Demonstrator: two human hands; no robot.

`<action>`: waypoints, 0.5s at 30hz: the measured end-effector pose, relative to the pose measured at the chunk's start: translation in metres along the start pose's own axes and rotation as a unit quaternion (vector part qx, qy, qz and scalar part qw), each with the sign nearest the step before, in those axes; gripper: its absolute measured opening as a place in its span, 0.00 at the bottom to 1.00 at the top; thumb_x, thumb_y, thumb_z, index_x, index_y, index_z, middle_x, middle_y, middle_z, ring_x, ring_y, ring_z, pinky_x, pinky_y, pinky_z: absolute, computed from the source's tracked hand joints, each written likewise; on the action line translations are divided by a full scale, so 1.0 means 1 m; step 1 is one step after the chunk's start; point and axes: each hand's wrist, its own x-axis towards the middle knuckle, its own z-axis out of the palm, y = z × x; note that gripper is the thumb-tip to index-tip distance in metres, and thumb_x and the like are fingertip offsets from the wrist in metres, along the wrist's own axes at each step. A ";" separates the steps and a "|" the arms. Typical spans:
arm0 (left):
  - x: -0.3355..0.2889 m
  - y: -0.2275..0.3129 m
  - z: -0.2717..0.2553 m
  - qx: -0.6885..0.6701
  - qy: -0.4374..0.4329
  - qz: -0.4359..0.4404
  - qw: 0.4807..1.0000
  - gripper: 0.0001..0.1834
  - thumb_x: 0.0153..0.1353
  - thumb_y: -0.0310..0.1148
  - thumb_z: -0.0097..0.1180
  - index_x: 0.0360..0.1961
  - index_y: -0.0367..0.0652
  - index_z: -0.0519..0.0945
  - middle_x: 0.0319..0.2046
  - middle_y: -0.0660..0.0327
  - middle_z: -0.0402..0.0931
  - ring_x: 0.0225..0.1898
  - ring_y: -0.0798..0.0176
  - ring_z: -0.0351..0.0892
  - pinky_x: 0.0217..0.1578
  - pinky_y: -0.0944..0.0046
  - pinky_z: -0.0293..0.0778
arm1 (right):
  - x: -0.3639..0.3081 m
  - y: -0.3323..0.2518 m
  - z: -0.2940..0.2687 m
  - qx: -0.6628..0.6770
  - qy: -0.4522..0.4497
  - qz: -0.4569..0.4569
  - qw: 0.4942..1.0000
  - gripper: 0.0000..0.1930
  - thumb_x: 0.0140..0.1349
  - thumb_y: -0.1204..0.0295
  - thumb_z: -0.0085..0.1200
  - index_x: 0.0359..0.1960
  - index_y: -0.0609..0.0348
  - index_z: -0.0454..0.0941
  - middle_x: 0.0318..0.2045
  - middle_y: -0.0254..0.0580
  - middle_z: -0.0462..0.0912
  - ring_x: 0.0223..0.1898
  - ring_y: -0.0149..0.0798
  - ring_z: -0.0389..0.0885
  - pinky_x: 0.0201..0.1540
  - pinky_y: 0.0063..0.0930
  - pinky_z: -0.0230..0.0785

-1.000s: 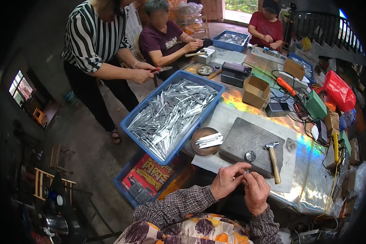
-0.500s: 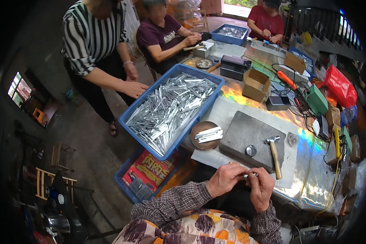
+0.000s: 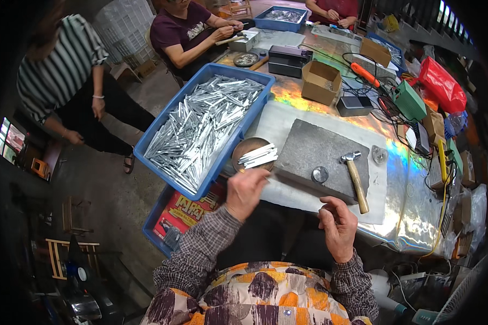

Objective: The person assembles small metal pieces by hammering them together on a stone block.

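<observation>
Head view: both hands at the near edge of the work table, beside a round dish of metal strips.

The left hand [image 3: 245, 190] reaches toward the round brown metal dish [image 3: 248, 147], fingers curled together on a thin silver metal strip [image 3: 260, 181] just below the dish rim. The right hand [image 3: 339, 226] hovers near the table edge, fingers loosely curled; whether it grips anything cannot be told. A wooden-handled hammer [image 3: 355, 179] lies on the grey stone slab [image 3: 314, 151]. The large blue plastic tray of silver strips [image 3: 200, 127] stands left of the dish.
</observation>
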 end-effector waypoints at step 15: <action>0.013 -0.069 0.024 0.294 -0.016 0.043 0.955 0.02 0.49 0.28 0.57 0.27 0.46 0.79 0.26 0.61 0.73 0.27 0.55 0.76 0.29 0.58 0.72 | -0.006 0.010 -0.007 -0.097 -0.046 -0.005 0.994 0.05 0.55 0.81 0.55 0.35 0.65 0.78 0.25 0.44 0.78 0.22 0.35 0.75 0.26 0.24 0.66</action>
